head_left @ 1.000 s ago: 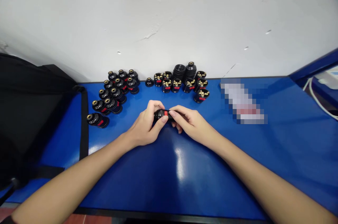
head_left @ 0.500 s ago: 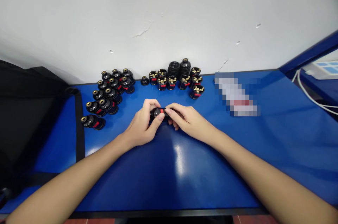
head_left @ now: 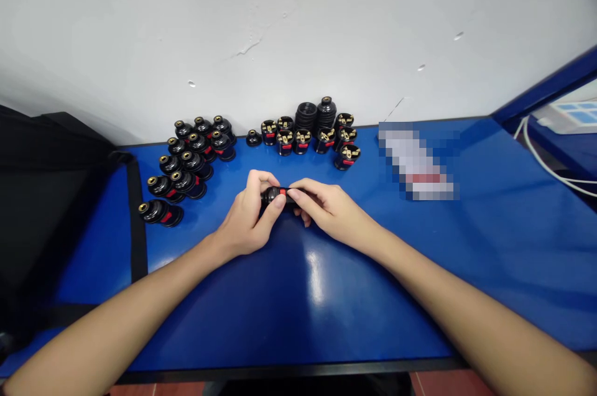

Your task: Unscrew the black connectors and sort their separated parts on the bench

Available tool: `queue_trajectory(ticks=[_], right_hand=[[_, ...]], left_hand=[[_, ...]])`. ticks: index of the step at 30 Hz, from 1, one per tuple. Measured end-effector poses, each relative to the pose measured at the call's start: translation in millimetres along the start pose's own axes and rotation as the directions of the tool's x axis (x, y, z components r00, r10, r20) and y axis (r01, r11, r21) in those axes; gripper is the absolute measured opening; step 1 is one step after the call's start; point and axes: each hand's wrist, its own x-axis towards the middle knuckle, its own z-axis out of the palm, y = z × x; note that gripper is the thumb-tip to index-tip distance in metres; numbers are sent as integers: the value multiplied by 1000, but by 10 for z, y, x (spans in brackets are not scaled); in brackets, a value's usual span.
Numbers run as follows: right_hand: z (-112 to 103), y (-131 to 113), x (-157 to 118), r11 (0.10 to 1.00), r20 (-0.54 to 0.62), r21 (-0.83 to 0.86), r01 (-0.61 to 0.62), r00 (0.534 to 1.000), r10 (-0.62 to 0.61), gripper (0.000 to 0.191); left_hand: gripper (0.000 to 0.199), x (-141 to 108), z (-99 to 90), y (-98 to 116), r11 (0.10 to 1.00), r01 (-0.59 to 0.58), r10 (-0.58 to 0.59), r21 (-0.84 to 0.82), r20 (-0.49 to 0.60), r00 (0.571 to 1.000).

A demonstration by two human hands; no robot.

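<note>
A black lamp socket with a red mark (head_left: 283, 193) lies sideways between my hands above the blue table (head_left: 298, 309). My left hand (head_left: 254, 212) is closed round its left end, the thumb near the red mark. On its right end my right hand (head_left: 321, 206) is closed, thumb and forefinger on top. At the left stand several capped black sockets (head_left: 189, 181) with brass tops. Several open sockets (head_left: 284, 143) showing brass contacts stand at the back, beside stacked black rings (head_left: 306, 117) and a small black cap (head_left: 253, 138).
A pixelated pale object (head_left: 413, 163) lies right of the open sockets. Black fabric (head_left: 51, 197) with a strap covers the left side. White cables (head_left: 543, 160) and a blue frame are at the right. A pale wall rises behind the table.
The whole view has shifted slightly, so everything appears a little higher and further left. Both hands keep their hold on the black socket, with little change in finger position.
</note>
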Motion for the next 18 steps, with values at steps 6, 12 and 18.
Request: queue_trajectory(ticks=[6,12,18], right_hand=[[63,-5,-16,999,-31,30,13,999,-12,29],[101,-19,-32,1000,-46,19,9,999,-8,30],[141,-19,-31,1000,-63,22,4,998,-3,31]], left_hand=[[20,-35,-8,-4,1000,12,-12,5,-59,998],[19,-39,-19,-16,999,19,-22,-39,-64,998],[19,-30,-24,-20,998,25,-30,-65,-71,997]])
